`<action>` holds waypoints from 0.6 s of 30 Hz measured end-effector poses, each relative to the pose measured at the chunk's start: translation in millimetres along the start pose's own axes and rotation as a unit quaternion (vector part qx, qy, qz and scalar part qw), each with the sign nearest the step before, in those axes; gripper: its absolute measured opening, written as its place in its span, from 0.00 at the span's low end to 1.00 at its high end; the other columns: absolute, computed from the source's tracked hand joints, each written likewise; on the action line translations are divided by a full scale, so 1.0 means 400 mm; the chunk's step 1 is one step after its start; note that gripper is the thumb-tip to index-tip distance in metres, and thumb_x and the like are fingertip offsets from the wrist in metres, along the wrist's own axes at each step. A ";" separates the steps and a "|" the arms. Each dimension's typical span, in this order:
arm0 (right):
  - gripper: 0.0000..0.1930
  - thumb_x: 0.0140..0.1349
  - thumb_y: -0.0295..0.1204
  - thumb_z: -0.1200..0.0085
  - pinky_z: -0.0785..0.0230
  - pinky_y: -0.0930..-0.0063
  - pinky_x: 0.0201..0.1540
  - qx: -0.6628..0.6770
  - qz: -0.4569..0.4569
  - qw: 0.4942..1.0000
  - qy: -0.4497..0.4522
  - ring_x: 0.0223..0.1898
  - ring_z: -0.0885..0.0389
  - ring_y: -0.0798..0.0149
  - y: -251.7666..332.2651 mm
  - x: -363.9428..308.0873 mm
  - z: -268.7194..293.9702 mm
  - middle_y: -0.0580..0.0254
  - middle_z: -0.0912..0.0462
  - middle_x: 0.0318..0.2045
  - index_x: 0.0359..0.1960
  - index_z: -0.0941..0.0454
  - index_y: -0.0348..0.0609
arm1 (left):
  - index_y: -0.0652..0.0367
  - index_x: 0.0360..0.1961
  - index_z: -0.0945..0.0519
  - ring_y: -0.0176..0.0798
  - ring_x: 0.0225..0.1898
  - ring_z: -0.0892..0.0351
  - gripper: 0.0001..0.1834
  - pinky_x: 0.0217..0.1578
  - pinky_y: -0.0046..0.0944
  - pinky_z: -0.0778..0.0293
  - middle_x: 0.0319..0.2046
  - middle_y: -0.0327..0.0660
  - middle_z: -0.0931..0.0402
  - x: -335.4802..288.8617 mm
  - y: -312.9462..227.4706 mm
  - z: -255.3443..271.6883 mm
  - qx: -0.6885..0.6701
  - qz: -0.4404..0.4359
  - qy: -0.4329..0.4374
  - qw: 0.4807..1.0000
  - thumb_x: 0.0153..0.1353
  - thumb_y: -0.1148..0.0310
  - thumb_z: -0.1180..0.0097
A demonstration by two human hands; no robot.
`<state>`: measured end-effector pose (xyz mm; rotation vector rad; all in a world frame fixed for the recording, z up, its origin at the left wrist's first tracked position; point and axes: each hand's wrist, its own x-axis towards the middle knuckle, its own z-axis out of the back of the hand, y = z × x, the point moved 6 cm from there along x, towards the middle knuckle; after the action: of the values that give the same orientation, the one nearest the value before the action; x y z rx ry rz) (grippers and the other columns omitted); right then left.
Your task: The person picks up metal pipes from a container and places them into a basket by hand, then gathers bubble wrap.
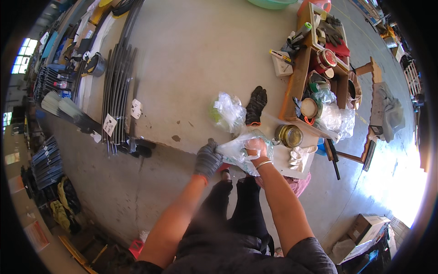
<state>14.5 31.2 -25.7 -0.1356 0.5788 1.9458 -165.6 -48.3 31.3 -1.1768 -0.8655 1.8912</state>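
My left hand [209,160], in a dark grey work glove with an orange cuff, is closed on the edge of a clear plastic bag [237,150]. The bare right hand [256,147], a bracelet at its wrist, reaches into the bag; plastic covers its fingers, so their grip is hidden. Both hands are at the near edge of the table. Just beyond them lies another crumpled clear bag [229,112] with something light green inside. A black glove [256,106] with an orange cuff rests flat beside that bag, fingers pointing away from me.
A glass jar [289,135] and white gloves [299,157] are right of my hands. Farther right, a wooden organizer [292,86] holds tins, tapes and bags. A yellow cutter knife [281,56] lies on a white block. Long dark rods [119,91] line the table's left side.
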 end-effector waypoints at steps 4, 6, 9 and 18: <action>0.13 0.55 0.36 0.55 0.29 0.56 0.35 0.072 -0.002 0.997 -0.019 0.32 0.21 0.47 -0.012 -0.033 0.078 0.49 0.20 0.26 0.22 0.21 0.43 | 0.65 0.31 0.25 0.33 0.23 0.27 0.06 0.27 0.35 0.27 0.23 0.41 0.24 -0.020 -0.058 -0.015 -0.116 0.185 0.057 0.974 0.50 0.82 0.50; 0.12 0.55 0.35 0.54 0.30 0.55 0.34 0.123 0.026 0.991 -0.048 0.32 0.22 0.47 -0.004 -0.061 0.123 0.47 0.21 0.28 0.24 0.22 0.42 | 0.65 0.32 0.24 0.34 0.25 0.26 0.06 0.29 0.36 0.27 0.23 0.42 0.24 -0.039 -0.143 -0.012 -0.145 0.218 0.069 0.963 0.51 0.80 0.49; 0.07 0.54 0.29 0.53 0.29 0.55 0.32 0.017 0.158 0.972 -0.171 0.29 0.22 0.46 0.060 -0.113 0.186 0.48 0.21 0.29 0.26 0.23 0.41 | 0.65 0.32 0.23 0.35 0.26 0.25 0.06 0.30 0.37 0.27 0.24 0.43 0.23 -0.047 -0.199 -0.016 -0.127 0.186 0.065 0.972 0.52 0.77 0.49; 0.01 0.46 0.22 0.43 0.28 0.70 0.26 0.164 0.053 0.965 -0.198 0.23 0.21 0.58 0.004 -0.184 0.333 0.55 0.21 0.22 0.22 0.22 0.38 | 0.65 0.32 0.25 0.36 0.19 0.25 0.04 0.20 0.37 0.29 0.21 0.43 0.25 -0.018 -0.174 -0.068 -0.187 0.207 0.072 0.958 0.56 0.77 0.50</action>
<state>67.2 30.2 116.8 0.4917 0.6371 1.8790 -122.1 -14.9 82.6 -1.8224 -0.9822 1.9809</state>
